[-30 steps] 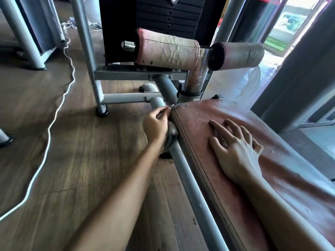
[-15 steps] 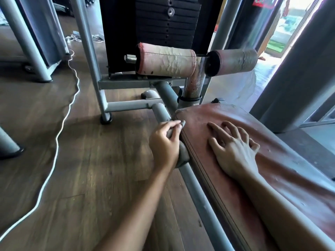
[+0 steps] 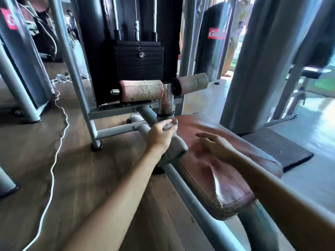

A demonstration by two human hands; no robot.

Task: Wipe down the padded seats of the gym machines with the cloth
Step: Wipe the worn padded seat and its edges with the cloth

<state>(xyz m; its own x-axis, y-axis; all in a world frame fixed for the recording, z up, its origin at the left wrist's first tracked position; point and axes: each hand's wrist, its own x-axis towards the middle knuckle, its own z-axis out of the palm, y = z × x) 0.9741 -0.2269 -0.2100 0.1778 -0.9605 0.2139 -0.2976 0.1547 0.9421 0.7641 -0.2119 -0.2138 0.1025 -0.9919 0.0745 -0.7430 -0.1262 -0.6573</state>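
Head view: the padded seat [image 3: 199, 171], worn red, runs its long axis from the roller pads [image 3: 141, 90] at its far end down toward the viewer. The grey frame tube [image 3: 190, 193] lies along its left edge. At the seat's far left corner the bunched grey cloth [image 3: 176, 148] hangs against the edge, gripped by the left hand [image 3: 159, 137], fingers curled round it. The right hand [image 3: 216, 144], blurred, is over the seat's far half with fingers loosely spread, holding nothing; contact is unclear. The unwiped surface lies right of and nearer than the cloth, so the left hand likely sweeps rightward.
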